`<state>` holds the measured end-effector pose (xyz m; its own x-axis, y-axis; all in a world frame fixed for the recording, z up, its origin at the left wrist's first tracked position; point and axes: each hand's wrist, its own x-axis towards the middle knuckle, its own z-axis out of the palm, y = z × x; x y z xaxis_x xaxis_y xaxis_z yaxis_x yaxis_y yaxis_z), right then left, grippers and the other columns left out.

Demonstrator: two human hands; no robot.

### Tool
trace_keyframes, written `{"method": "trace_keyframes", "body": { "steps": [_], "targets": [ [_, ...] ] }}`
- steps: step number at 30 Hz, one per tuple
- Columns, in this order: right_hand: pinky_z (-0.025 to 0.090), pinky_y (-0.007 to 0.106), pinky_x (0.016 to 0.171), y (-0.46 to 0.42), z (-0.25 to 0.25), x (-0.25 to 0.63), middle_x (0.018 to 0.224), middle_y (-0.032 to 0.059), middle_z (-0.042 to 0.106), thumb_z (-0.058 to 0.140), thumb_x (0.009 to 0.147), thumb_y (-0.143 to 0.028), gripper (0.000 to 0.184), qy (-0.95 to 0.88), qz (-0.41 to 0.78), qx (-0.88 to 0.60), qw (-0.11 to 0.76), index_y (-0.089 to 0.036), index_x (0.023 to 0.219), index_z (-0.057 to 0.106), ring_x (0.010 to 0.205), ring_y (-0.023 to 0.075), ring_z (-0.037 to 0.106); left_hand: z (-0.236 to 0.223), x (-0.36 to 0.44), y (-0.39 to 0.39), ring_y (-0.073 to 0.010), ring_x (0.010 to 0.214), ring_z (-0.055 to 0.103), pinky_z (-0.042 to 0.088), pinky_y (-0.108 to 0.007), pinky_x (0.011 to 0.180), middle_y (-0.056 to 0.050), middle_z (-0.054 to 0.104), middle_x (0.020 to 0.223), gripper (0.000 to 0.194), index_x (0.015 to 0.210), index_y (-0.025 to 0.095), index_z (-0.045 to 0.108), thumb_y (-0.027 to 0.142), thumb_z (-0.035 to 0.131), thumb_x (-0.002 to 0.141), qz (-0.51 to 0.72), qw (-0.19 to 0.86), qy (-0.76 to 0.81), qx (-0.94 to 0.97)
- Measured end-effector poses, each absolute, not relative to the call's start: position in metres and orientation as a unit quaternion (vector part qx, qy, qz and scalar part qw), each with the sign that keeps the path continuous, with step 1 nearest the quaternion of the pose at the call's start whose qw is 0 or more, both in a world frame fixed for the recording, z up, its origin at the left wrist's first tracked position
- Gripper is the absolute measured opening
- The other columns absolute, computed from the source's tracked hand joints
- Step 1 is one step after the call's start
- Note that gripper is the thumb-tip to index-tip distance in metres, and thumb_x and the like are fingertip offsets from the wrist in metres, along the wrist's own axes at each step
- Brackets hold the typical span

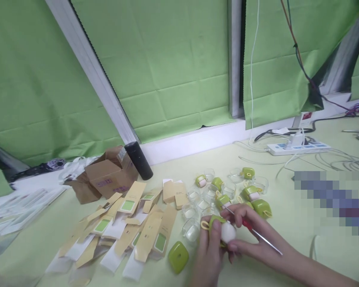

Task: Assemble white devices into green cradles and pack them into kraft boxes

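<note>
My left hand [211, 243] is closed around a small glossy green case [217, 219] with a yellow loop at its side. A rounded white piece [228, 232] sticks out of the case on the right. My right hand [251, 227] pinches at this white piece with thumb and fingers. The same hand also keeps hold of a thin metal tool with a red middle [247, 225], whose shaft runs back over the wrist. Just left of my hands a diamond-shaped green case [178, 257] lies flat. Beyond them are several green cases [251, 193] and clear plastic cups [190, 229].
Many opened tan cardboard boxes [149, 235] are heaped on the left of the table. A brown carton [107, 175] and a black cylinder [139, 160] stand behind them. A white power strip [299, 146] with cables lies at the back right, before green-covered windows [179, 59].
</note>
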<state>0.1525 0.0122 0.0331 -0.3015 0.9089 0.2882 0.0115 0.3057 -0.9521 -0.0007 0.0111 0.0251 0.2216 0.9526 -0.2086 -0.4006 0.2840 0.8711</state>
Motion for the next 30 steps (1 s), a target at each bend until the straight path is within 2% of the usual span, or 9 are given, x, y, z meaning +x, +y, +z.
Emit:
{"method": "trace_keyframes", "body": {
  "steps": [4, 8, 11, 15, 17, 20, 24, 27, 30],
  "targets": [
    [0.048, 0.031, 0.074, 0.022, 0.038, 0.166, 0.1, 0.0041, 0.058, 0.06, 0.078, -0.018, 0.024, -0.703, 0.366, -0.387, 0.47, -0.024, 0.08, 0.037, 0.095, 0.0198, 0.056, 0.037, -0.008, 0.014, -0.0119, 0.061, 0.053, 0.038, -0.023, 0.056, 0.0, 0.059, 0.07, 0.048, 0.1, 0.017, 0.055, 0.055, 0.065, 0.072, 0.532, 0.651, 0.443, 0.311],
    [0.038, 0.025, 0.056, 0.032, 0.043, 0.186, 0.077, -0.0029, 0.053, 0.055, 0.069, -0.007, 0.024, -0.813, 0.211, -0.426, 0.335, -0.024, 0.079, 0.041, 0.065, 0.0148, 0.051, 0.055, -0.017, 0.016, -0.0157, 0.07, 0.061, 0.042, -0.026, 0.062, -0.006, 0.066, 0.084, 0.07, 0.132, 0.019, 0.036, 0.046, 0.067, 0.075, 0.575, 0.659, 0.397, 0.277],
    [0.038, 0.025, 0.056, 0.032, 0.043, 0.19, 0.074, -0.0017, 0.055, 0.055, 0.074, -0.012, 0.015, -0.854, 0.182, -0.403, 0.275, -0.024, 0.076, 0.047, 0.064, 0.0159, 0.052, 0.059, -0.016, 0.016, -0.0149, 0.066, 0.061, 0.044, -0.027, 0.062, -0.01, 0.067, 0.09, 0.064, 0.129, 0.015, 0.04, 0.05, 0.06, 0.079, 0.566, 0.692, 0.365, 0.26],
    [0.045, 0.032, 0.077, 0.024, 0.052, 0.181, 0.101, 0.0051, 0.063, 0.044, 0.092, -0.025, 0.016, -0.845, 0.199, -0.373, 0.329, -0.026, 0.096, 0.06, 0.091, 0.0211, 0.059, 0.054, -0.013, 0.015, -0.0109, 0.06, 0.055, 0.044, -0.025, 0.063, -0.007, 0.066, 0.079, 0.049, 0.105, 0.009, 0.059, 0.05, 0.063, 0.077, 0.569, 0.708, 0.35, 0.229],
    [0.046, 0.032, 0.074, 0.02, 0.059, 0.173, 0.093, 0.0049, 0.064, 0.039, 0.095, -0.028, 0.024, -0.837, 0.205, -0.368, 0.35, -0.028, 0.105, 0.061, 0.085, 0.0205, 0.059, 0.051, -0.012, 0.015, -0.0116, 0.063, 0.056, 0.044, -0.024, 0.065, -0.006, 0.066, 0.076, 0.046, 0.101, 0.01, 0.061, 0.049, 0.063, 0.077, 0.57, 0.71, 0.348, 0.223],
    [0.045, 0.032, 0.065, 0.015, 0.067, 0.154, 0.079, 0.0043, 0.055, 0.042, 0.094, -0.034, 0.025, -0.823, 0.186, -0.406, 0.352, -0.028, 0.103, 0.065, 0.075, 0.0202, 0.055, 0.045, -0.009, 0.013, -0.0176, 0.086, 0.061, 0.046, -0.027, 0.077, -0.01, 0.067, 0.096, 0.051, 0.112, 0.013, 0.059, 0.051, 0.06, 0.079, 0.566, 0.702, 0.366, 0.23],
    [0.044, 0.034, 0.063, 0.016, 0.063, 0.13, 0.075, 0.0034, 0.047, 0.055, 0.087, -0.041, 0.02, -0.801, 0.159, -0.456, 0.355, -0.028, 0.091, 0.07, 0.075, 0.0216, 0.05, 0.04, -0.003, 0.008, -0.0218, 0.125, 0.044, 0.037, -0.029, 0.099, -0.008, 0.049, 0.137, 0.065, 0.131, 0.023, 0.046, 0.053, 0.062, 0.076, 0.579, 0.655, 0.413, 0.255],
    [0.043, 0.035, 0.063, 0.017, 0.055, 0.122, 0.076, 0.0034, 0.047, 0.057, 0.086, -0.04, 0.018, -0.795, 0.148, -0.458, 0.369, -0.027, 0.087, 0.07, 0.075, 0.0217, 0.048, 0.04, -0.002, 0.006, -0.0203, 0.121, 0.05, 0.037, -0.03, 0.1, -0.006, 0.055, 0.132, 0.081, 0.141, 0.033, 0.025, 0.052, 0.065, 0.074, 0.605, 0.62, 0.415, 0.277],
    [0.042, 0.034, 0.064, 0.017, 0.048, 0.121, 0.075, 0.0025, 0.046, 0.055, 0.087, -0.038, 0.018, -0.781, 0.164, -0.462, 0.387, -0.027, 0.087, 0.069, 0.074, 0.021, 0.048, 0.04, -0.004, 0.007, -0.0227, 0.112, 0.057, 0.044, -0.029, 0.092, -0.009, 0.059, 0.126, 0.082, 0.14, 0.029, 0.031, 0.049, 0.069, 0.071, 0.608, 0.607, 0.403, 0.317]
  ]
}}
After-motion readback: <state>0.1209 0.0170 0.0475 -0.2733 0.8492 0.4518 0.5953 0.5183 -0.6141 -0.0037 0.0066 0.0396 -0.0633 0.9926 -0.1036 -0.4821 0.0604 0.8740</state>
